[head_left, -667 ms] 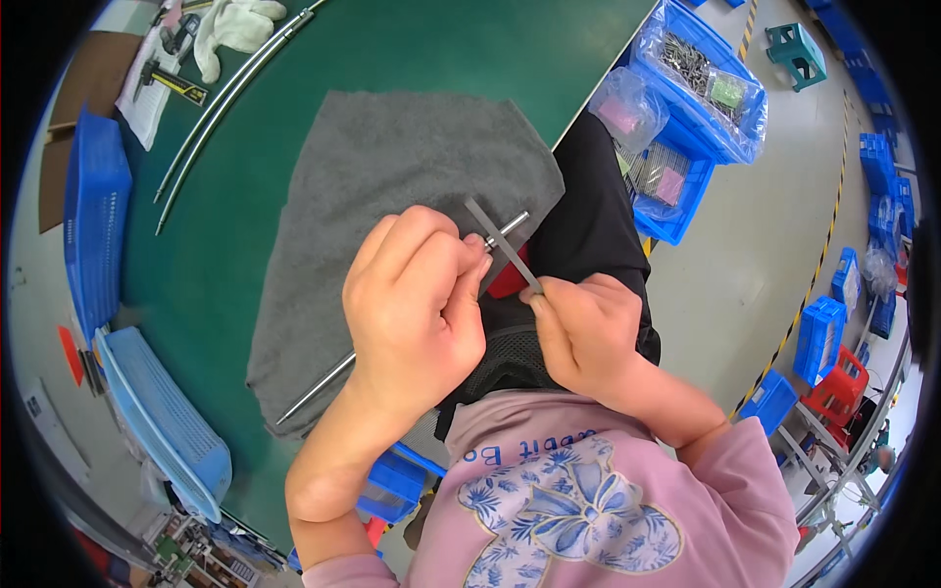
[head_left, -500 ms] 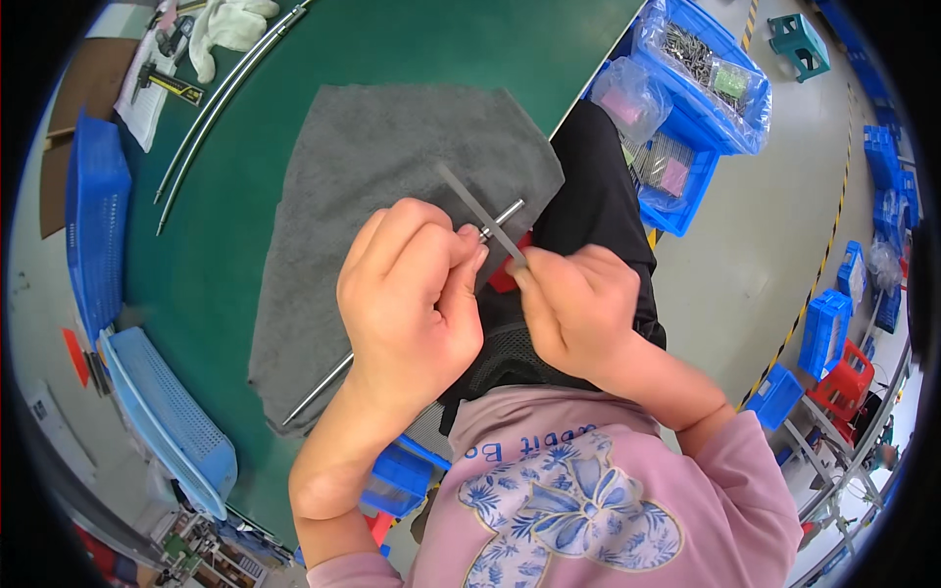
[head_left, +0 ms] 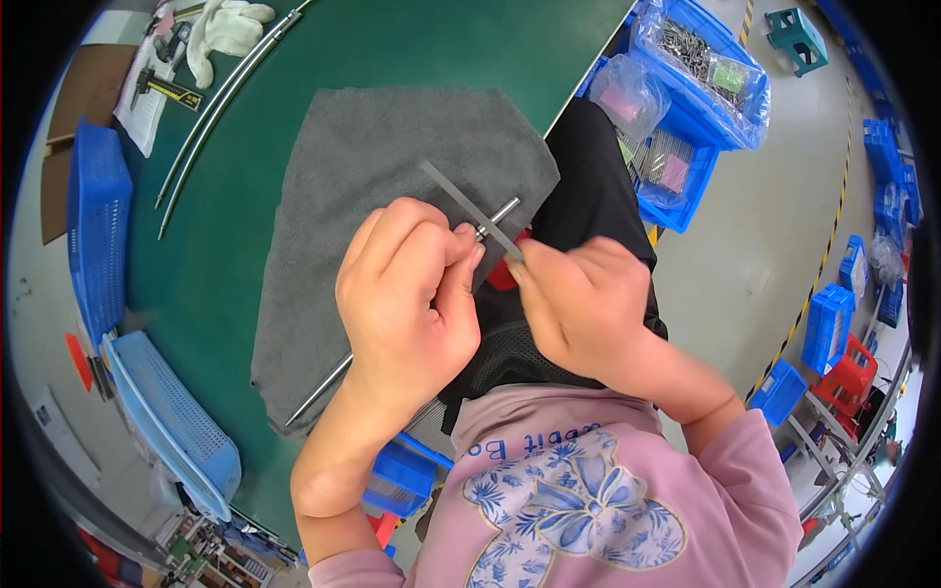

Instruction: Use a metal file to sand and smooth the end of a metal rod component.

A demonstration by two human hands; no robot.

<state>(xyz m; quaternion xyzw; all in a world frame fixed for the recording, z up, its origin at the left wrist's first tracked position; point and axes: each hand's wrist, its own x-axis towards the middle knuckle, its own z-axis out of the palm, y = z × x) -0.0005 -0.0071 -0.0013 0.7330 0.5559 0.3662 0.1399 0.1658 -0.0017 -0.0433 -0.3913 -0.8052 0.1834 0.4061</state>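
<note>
My left hand (head_left: 407, 284) is closed around a slim shiny metal rod (head_left: 504, 212). The rod's stepped upper end sticks out past my fingertips, and its long lower part slants down beneath my wrist, pointing toward the near left. In a pinch, my right hand (head_left: 583, 299) grips one end of a thin, flat grey file-like bar (head_left: 456, 192). That bar lies across the rod just beyond my left fingertips. Below both hands is a dark grey cloth (head_left: 323, 206) on the green table (head_left: 221, 323). Whatever part of the rod sits inside my left fist is hidden.
Two long metal tubes (head_left: 221, 110), a white glove (head_left: 227, 37) and a hammer-shaped tool (head_left: 169, 88) lie at the far left. Blue baskets (head_left: 176, 416) line the left edge. Blue bins (head_left: 701, 88) with metal parts stand at the right, near a green stool (head_left: 796, 41).
The file-like bar has slid slightly up and left across the rod, its free end reaching farther over the cloth. My right wrist has shifted slightly; my left hand stays almost still.
</note>
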